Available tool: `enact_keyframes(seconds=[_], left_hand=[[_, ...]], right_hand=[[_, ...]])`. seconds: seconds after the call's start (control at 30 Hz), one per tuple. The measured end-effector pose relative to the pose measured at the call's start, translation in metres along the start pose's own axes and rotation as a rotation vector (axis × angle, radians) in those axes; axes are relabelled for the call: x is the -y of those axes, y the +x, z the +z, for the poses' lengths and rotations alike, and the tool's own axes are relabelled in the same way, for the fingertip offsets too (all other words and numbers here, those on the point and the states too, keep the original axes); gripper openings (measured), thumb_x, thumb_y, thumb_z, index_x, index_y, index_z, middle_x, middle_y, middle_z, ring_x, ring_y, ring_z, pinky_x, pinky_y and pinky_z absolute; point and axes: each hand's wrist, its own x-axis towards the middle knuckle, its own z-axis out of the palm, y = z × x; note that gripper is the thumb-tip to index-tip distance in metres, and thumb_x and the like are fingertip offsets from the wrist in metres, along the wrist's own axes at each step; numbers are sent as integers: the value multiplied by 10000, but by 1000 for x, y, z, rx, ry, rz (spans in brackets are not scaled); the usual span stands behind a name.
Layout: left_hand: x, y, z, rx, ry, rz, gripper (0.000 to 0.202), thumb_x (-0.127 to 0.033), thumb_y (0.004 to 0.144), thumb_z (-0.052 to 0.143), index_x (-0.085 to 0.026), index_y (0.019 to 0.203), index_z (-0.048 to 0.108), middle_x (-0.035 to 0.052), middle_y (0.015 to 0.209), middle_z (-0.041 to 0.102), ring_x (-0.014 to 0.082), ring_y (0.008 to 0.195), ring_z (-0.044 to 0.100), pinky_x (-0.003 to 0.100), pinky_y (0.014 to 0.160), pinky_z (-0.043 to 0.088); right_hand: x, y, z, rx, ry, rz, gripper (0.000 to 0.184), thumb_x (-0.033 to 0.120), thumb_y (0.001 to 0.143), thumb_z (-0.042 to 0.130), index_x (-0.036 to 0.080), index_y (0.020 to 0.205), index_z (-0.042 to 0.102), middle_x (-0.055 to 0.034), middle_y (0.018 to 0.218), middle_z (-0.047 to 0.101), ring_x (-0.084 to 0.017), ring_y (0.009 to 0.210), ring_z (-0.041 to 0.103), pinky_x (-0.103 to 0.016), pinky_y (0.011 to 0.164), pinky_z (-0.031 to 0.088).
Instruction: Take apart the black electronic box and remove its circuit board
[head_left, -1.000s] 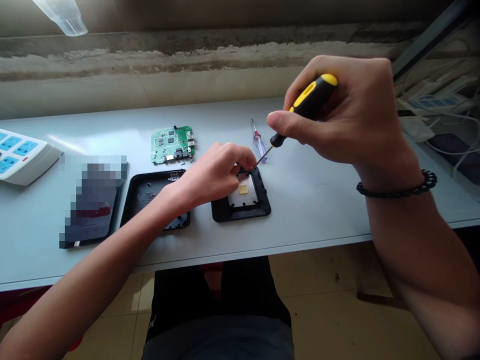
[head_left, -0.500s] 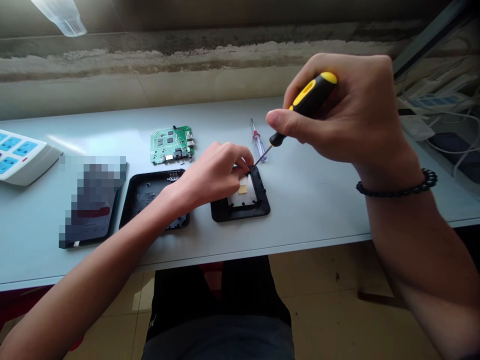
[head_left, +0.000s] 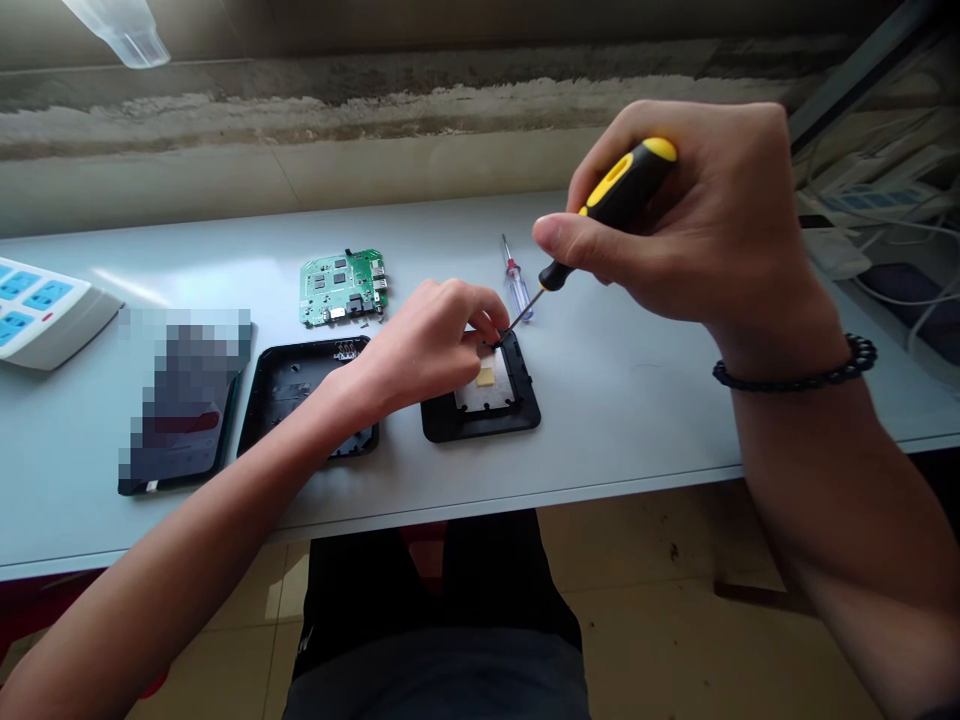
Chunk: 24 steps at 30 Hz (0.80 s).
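My right hand (head_left: 697,215) is closed round a yellow-and-black screwdriver (head_left: 611,200), whose thin shaft slants down to its tip at the far corner of a small black case half (head_left: 487,415) with a white plate and a yellow patch inside. My left hand (head_left: 424,345) rests on that case's far left part, fingers curled and pinched at the spot where the tip lands; what they pinch is too small to make out. A black bead bracelet (head_left: 795,375) sits on my right wrist.
On the pale table (head_left: 637,400) lie a second black case half (head_left: 300,400), a green circuit board (head_left: 343,287), a small clear-handled screwdriver (head_left: 517,285), a pixelated dark device (head_left: 184,405) and a blue-socket power strip (head_left: 37,310). Cables and power strips crowd the right.
Almost nothing differs: the view has shifted slightly and the screwdriver handle sits a touch higher, with its tip still at the case corner.
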Motion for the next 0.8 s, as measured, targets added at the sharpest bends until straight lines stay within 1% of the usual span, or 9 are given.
enact_keyframes(seconds=[0.03, 0.2, 0.37, 0.43, 0.57, 0.7, 0.8], left_hand=[[0, 0, 0, -1, 4, 4, 268, -15, 735, 603, -176, 877, 764, 6, 860, 800, 184, 855, 757, 266, 743, 537], [1, 1, 0, -10, 33, 15, 253, -32, 750, 604, -190, 869, 762, -5, 861, 798, 178, 828, 741, 281, 752, 523], [2, 1, 0, -13, 49, 21, 242, -41, 752, 602, -190, 858, 760, -6, 850, 798, 174, 805, 736, 280, 732, 520], [2, 1, 0, -22, 47, 26, 239, -49, 757, 591, -192, 853, 757, -8, 851, 798, 173, 805, 740, 277, 730, 527], [1, 1, 0, -31, 47, 30, 237, -52, 745, 588, -191, 842, 752, -10, 841, 797, 187, 823, 751, 287, 735, 539], [1, 0, 0, -25, 53, 29, 230, -53, 747, 594, -197, 836, 749, -15, 838, 796, 189, 823, 749, 297, 740, 538], [1, 1, 0, -25, 54, 26, 234, -58, 760, 589, -201, 848, 752, -16, 847, 795, 182, 804, 740, 300, 741, 534]], right_hand=[[0, 0, 0, 2, -3, 8, 259, 185, 702, 840, 217, 663, 586, 45, 574, 537, -84, 516, 439, -294, 519, 319], [0, 1, 1, -15, 8, 18, 310, 227, 652, 885, 220, 632, 576, 44, 563, 537, -92, 511, 435, -305, 510, 313], [-1, 1, 2, -7, 12, -3, 291, 185, 661, 869, 213, 644, 580, 45, 564, 536, -86, 511, 435, -305, 505, 313], [1, 0, 1, 1, -6, 5, 292, 187, 668, 867, 214, 650, 577, 43, 567, 536, -90, 515, 443, -306, 512, 322], [5, 0, -2, 42, -63, 33, 266, 213, 729, 838, 213, 683, 576, 34, 603, 551, -91, 544, 464, -306, 554, 350], [7, 1, -3, 55, -61, 46, 310, 220, 694, 868, 210, 660, 560, 32, 582, 543, -84, 537, 445, -299, 542, 341], [7, 2, -3, 56, -51, 48, 311, 250, 702, 872, 212, 663, 566, 34, 571, 541, -84, 532, 445, -295, 528, 334]])
